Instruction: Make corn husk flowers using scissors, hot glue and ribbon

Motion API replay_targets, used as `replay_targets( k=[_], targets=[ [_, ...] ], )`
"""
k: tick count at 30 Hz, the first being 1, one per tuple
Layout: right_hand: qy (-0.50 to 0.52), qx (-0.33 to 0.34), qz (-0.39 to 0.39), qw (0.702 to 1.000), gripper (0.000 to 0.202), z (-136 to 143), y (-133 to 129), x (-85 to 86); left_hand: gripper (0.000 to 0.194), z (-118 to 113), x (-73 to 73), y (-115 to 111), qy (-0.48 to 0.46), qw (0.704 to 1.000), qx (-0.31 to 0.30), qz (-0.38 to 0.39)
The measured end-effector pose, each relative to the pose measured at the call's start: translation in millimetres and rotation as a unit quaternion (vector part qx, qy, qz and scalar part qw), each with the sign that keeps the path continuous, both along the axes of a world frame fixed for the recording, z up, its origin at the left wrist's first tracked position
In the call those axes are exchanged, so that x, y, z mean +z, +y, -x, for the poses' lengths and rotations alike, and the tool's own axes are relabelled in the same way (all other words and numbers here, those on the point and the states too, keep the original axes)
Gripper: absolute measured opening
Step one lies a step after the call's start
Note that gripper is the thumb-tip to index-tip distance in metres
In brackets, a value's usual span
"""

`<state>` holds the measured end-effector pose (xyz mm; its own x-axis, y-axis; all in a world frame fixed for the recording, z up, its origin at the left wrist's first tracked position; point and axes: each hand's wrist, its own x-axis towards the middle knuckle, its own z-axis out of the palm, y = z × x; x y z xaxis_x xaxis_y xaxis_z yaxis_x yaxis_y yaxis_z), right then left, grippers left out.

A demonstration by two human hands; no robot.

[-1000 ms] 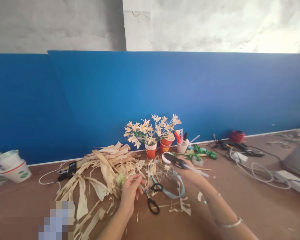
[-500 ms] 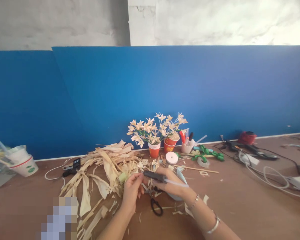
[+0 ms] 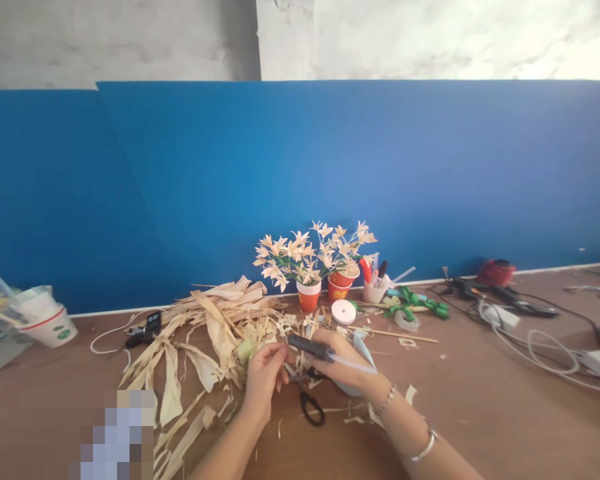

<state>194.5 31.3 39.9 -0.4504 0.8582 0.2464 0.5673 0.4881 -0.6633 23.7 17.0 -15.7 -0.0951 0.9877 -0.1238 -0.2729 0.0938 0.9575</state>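
Note:
My right hand [image 3: 337,357] is wrapped round a dark glue gun [image 3: 310,347], with a translucent stick [image 3: 355,365] coming out of its back end. The gun's tip points left, toward my left hand [image 3: 267,373]. That hand's thumb and forefinger are pinched together near the tip; what they hold is too small to make out. Black-handled scissors [image 3: 313,409] lie on the table under and between the hands. Dry husks [image 3: 217,333] are heaped left of my left hand, with a pale green piece [image 3: 245,350] beside it.
Pale flowers [image 3: 295,253] stand in red cups [image 3: 309,298] at the back. Nearby are a white roll [image 3: 343,312], a pen cup [image 3: 374,291] and green strips [image 3: 420,305]. White cables [image 3: 535,353] lie right, a paper cup [image 3: 53,328] left.
The view has tilted slightly, so the wall panel's top edge sits higher. Both hands keep nearly the same pose, and the glue gun is still in my right hand.

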Motion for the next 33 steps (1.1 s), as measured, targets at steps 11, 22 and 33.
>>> replay_targets(
  k=[11,22,33],
  targets=[
    [-0.017,0.0,0.006,1.0,0.008,-0.4,0.7,-0.7,0.034,-0.5,1.0,-0.5,0.001,1.0,-0.001,0.005],
    [-0.036,-0.004,-0.003,0.999,0.007,-0.4,1.6,-0.9,0.034,-0.7,-0.8,-1.3,0.002,1.0,-0.011,-0.001],
    [-0.05,0.001,-0.004,0.999,0.007,-1.3,2.8,-2.1,0.033,0.3,-1.3,-0.3,0.007,1.0,-0.006,-0.003]
  ],
)
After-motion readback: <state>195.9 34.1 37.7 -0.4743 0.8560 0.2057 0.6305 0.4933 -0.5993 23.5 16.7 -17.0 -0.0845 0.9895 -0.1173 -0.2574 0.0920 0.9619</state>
